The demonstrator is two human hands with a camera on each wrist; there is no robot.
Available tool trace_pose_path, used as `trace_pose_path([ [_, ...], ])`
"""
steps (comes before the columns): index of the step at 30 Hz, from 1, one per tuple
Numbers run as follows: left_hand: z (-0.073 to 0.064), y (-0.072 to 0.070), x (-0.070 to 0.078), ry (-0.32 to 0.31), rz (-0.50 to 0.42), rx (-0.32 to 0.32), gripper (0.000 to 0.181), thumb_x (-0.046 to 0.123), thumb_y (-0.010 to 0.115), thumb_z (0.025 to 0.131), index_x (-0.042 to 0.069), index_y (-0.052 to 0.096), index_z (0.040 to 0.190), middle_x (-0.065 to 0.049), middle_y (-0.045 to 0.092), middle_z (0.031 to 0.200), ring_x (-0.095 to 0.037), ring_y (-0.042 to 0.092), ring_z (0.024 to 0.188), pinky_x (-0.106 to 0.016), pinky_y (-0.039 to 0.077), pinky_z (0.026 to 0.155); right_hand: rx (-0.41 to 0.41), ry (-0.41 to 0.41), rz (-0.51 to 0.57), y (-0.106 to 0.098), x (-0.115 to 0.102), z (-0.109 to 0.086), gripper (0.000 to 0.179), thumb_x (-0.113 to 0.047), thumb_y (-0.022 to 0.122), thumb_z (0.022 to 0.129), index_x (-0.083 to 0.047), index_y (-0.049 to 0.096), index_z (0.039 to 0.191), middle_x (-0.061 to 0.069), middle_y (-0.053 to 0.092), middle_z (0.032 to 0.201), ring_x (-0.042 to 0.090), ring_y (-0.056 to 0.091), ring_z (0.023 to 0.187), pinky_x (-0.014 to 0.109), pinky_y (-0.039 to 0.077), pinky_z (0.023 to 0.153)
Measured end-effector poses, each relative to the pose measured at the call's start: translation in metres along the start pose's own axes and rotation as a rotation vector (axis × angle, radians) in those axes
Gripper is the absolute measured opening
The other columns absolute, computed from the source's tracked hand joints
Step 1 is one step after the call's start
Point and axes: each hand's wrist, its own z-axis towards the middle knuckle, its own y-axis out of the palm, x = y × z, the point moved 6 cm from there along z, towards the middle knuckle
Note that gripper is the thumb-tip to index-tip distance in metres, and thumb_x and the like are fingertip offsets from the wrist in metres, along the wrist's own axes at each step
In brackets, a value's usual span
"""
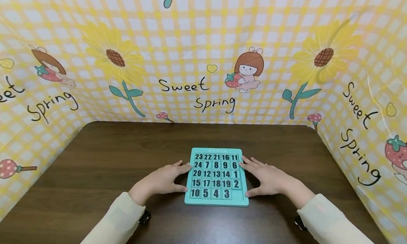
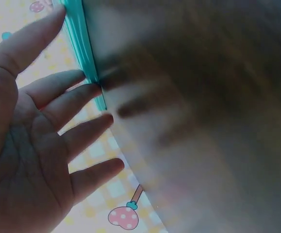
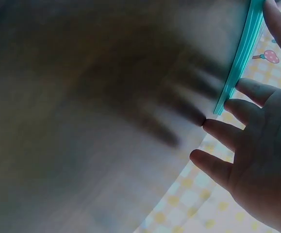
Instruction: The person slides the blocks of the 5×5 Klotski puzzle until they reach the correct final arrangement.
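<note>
A turquoise sliding number puzzle (image 1: 216, 177) lies flat on the brown table, its numbered tiles facing up. The gap in its grid is at the bottom right corner, beside the 3 and below the 2. At the puzzle's left edge my left hand (image 1: 163, 178) touches the frame with thumb and fingertips, the fingers spread and fairly straight. Opposite it, my right hand (image 1: 268, 178) touches the right edge in the same way. Both wrist views show the turquoise side (image 2: 84, 48) of the frame against the fingertips, with the palms facing the puzzle.
The dark wood table (image 1: 133, 141) reflects the hands. A yellow checked cloth (image 1: 190, 42) with sunflowers and "Sweet Spring" lettering stands around its back and sides. Light sleeves (image 1: 117, 215) cover the forearms, with a black band (image 1: 144, 217) at the left wrist.
</note>
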Motion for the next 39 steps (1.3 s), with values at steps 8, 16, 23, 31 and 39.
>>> trace_pose_path([
  [8, 0.003, 0.005, 0.009, 0.032, 0.055, 0.023, 0.075, 0.040, 0.078, 0.085, 0.018, 0.046, 0.150, -0.001, 0.045, 0.155, -0.036, 0.026, 0.151, -0.058, 0.038, 0.111, 0.010, -0.001, -0.009, -0.001, 0.006, -0.013, 0.098, -0.062, 0.074, 0.079, -0.021, 0.032, 0.157, 0.004, 0.016, 0.168, 0.038, 0.019, 0.153, 0.070, 0.029, 0.110],
  [16, 0.001, 0.001, 0.018, 0.014, 0.131, 0.066, 0.068, 0.045, 0.074, 0.087, 0.018, 0.052, 0.146, -0.002, 0.049, 0.152, -0.038, 0.030, 0.149, -0.059, 0.045, 0.104, 0.019, -0.019, -0.026, -0.001, 0.006, -0.018, 0.103, -0.063, 0.075, 0.077, -0.021, 0.028, 0.158, 0.004, 0.016, 0.168, 0.039, 0.015, 0.154, 0.073, 0.028, 0.109],
  [23, -0.006, 0.006, 0.052, 0.301, 0.130, 0.071, 0.048, 0.032, 0.063, 0.098, 0.011, 0.058, 0.140, -0.006, 0.054, 0.148, -0.030, 0.039, 0.146, -0.049, 0.039, 0.114, 0.018, -0.028, -0.053, 0.002, 0.008, -0.017, 0.117, -0.073, 0.072, 0.071, -0.018, 0.020, 0.160, 0.005, 0.010, 0.169, 0.036, 0.008, 0.155, 0.074, 0.023, 0.110],
  [31, -0.008, 0.032, 0.091, 0.480, 0.176, -0.031, 0.043, 0.033, 0.058, 0.101, 0.017, 0.059, 0.140, 0.005, 0.055, 0.147, -0.014, 0.044, 0.143, -0.034, 0.041, 0.114, 0.008, -0.026, -0.039, 0.006, 0.013, -0.016, 0.120, -0.077, 0.069, 0.070, -0.019, 0.017, 0.161, 0.005, 0.007, 0.169, 0.036, 0.008, 0.155, 0.075, 0.022, 0.110],
  [39, -0.004, 0.043, 0.115, 0.633, 0.234, -0.033, 0.039, 0.030, 0.057, 0.101, 0.013, 0.060, 0.137, 0.002, 0.058, 0.143, -0.014, 0.048, 0.140, -0.030, 0.041, 0.113, 0.003, -0.020, -0.031, 0.005, 0.011, -0.017, 0.120, -0.076, 0.070, 0.071, -0.019, 0.017, 0.161, 0.005, 0.007, 0.169, 0.033, 0.009, 0.156, 0.075, 0.021, 0.110],
])
